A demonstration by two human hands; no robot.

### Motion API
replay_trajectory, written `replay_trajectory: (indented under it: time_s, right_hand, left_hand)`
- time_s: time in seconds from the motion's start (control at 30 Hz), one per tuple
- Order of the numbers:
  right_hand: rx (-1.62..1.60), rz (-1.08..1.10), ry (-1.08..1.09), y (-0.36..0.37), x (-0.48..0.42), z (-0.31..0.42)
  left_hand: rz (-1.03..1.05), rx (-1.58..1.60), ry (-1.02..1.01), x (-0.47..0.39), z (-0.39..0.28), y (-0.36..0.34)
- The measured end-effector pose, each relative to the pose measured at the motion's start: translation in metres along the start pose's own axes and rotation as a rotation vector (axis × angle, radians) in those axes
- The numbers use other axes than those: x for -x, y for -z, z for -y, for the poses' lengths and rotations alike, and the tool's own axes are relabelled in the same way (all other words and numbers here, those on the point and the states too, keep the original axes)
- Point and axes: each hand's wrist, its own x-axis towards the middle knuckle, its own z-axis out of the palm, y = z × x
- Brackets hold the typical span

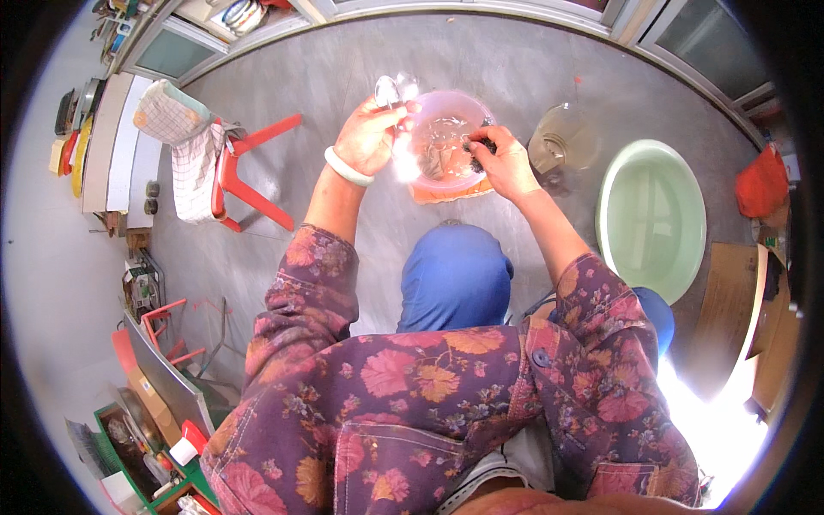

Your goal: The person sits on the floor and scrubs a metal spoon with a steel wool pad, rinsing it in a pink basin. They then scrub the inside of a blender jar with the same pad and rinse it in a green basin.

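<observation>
In my left hand (372,138), raised at the left rim of a pinkish plastic basin (458,103), are shiny metal spoons (388,92); glare makes their number hard to tell. My right hand (505,161) grips a dark, tangled scouring pad (479,151) between thumb and fingers over the basin's right side. Water and several indistinct things show inside the basin. Beneath its near edge lies an orange item (450,193). To the right of my right hand stands a clear container (557,138) with liquid in it.
A large pale green tub (653,219) stands at the right, near cardboard (724,309). On the left is a red stool (257,135) draped with checked cloth (190,174). Cabinets with glass doors (177,51) line the far side. A green crate (122,444) holds various items at lower left.
</observation>
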Motion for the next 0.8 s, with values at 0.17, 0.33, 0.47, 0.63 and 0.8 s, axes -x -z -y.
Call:
replay_trajectory:
  time_s: [0.17, 0.33, 0.47, 0.63, 0.8]
  right_hand:
    - [0.049, 0.072, 0.050, 0.029, -0.006, 0.046]
    - [-0.038, 0.100, 0.123, 0.060, -0.010, 0.085]
    - [-0.290, 0.076, -0.023, 0.077, -0.010, 0.089]
    - [-0.456, -0.027, -0.083, 0.076, 0.007, 0.074]
    - [-0.347, -0.028, 0.043, 0.075, 0.007, 0.070]
  left_hand:
    - [-0.026, 0.005, 0.022, 0.014, -0.025, -0.043]
    - [0.061, -0.039, -0.038, 0.017, -0.038, -0.082]
    - [-0.022, -0.079, -0.037, 0.015, -0.031, -0.107]
    - [-0.362, -0.376, -0.154, -0.006, -0.011, -0.108]
    - [-0.538, -1.617, -0.512, -0.014, 0.003, -0.086]
